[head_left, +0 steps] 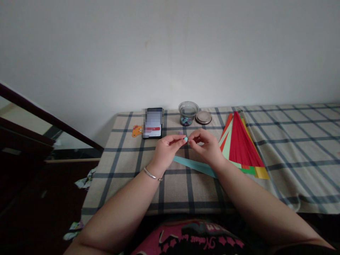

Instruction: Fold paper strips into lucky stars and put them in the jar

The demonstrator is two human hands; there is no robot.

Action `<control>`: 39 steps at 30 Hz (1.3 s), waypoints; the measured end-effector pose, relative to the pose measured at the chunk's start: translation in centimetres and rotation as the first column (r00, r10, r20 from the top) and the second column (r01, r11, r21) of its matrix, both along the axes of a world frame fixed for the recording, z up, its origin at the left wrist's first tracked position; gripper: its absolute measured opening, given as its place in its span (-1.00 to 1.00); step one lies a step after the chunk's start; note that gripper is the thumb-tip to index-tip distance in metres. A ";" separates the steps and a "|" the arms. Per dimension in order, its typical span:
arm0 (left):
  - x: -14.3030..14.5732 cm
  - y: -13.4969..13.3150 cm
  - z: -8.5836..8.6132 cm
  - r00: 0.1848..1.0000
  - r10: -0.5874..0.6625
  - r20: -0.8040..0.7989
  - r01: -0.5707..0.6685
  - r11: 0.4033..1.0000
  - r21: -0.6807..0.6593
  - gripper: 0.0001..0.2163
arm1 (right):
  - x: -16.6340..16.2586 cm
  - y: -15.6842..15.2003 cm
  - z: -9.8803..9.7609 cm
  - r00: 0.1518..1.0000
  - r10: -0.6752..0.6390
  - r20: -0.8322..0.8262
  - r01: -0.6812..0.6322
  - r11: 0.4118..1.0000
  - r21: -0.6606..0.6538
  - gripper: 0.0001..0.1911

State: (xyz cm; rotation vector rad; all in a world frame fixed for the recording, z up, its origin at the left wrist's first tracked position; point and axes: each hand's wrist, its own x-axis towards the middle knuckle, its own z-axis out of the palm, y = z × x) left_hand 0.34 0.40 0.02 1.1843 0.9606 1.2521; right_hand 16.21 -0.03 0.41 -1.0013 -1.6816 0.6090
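A small light-blue folded paper star (186,139) is pinched between the thumb and forefinger of my left hand (170,147). From the other side, the closed fingertips of my right hand (203,143) press at its edge. Beneath my wrists a light-blue paper strip (195,165) lies slantwise, its right end hidden by my right forearm. Just beyond my fingers is a tiny purple piece (180,133), too small to make out. A clear plastic jar (188,108) stands behind with small blue and purple pieces at its bottom, its round lid (203,117) beside it.
To my right lies a fan of red paper strips (243,145), with orange, green and yellow strips around it. A phone-like device (153,122) and a bear cutout (136,131) sit at the back left. The checked tablecloth (124,163) drops off at the left edge.
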 end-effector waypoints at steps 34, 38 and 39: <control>0.4 -0.2 0.0 0.992 0.015 0.123 -0.013 1.000 -0.018 -0.79 | -0.2 -0.1 0.1 1.000 -0.022 -0.021 0.021 0.999 -0.032 -0.97; 0.6 -0.2 0.1 0.987 0.028 0.158 -0.023 0.999 -0.031 -0.77 | -0.2 -0.4 0.3 1.000 -0.019 -0.007 0.019 1.000 -0.019 -0.94; 0.6 -0.2 0.1 0.985 0.035 0.167 -0.029 0.999 -0.034 -0.76 | -0.3 -0.4 0.3 1.000 -0.023 -0.001 0.023 1.000 -0.006 -0.94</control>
